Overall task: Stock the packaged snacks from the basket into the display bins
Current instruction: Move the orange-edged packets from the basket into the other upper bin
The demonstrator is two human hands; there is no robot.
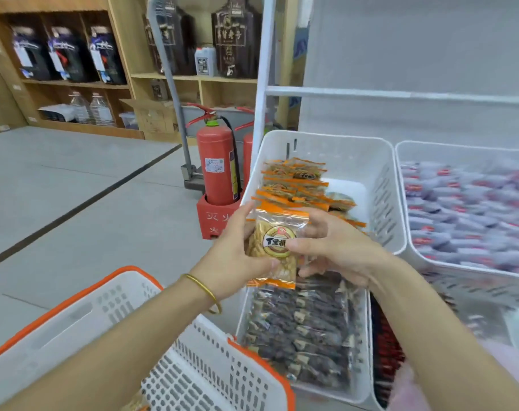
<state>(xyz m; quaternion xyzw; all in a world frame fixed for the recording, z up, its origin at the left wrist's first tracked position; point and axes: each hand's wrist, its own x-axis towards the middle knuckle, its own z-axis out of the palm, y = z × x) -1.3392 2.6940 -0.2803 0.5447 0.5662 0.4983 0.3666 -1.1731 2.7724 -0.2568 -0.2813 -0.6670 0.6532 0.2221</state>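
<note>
Fingers of the left hand (pixel 231 250) and right hand (pixel 338 247) are curling round an orange-trimmed snack packet (pixel 277 241), holding it upright at the near edge of a white display bin (pixel 383 203) partly filled with matching packets (pixel 294 179); an orange-rimmed basket (pixel 74 315) is sitting lower left.

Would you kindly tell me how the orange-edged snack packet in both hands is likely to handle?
The packet probably weighs little: the left hand and right hand hold it up between thumbs and fingers. Its glossy clear film looks slippery and crinkly. The yellow pieces inside seem brittle, so squeezing could break them.
</note>
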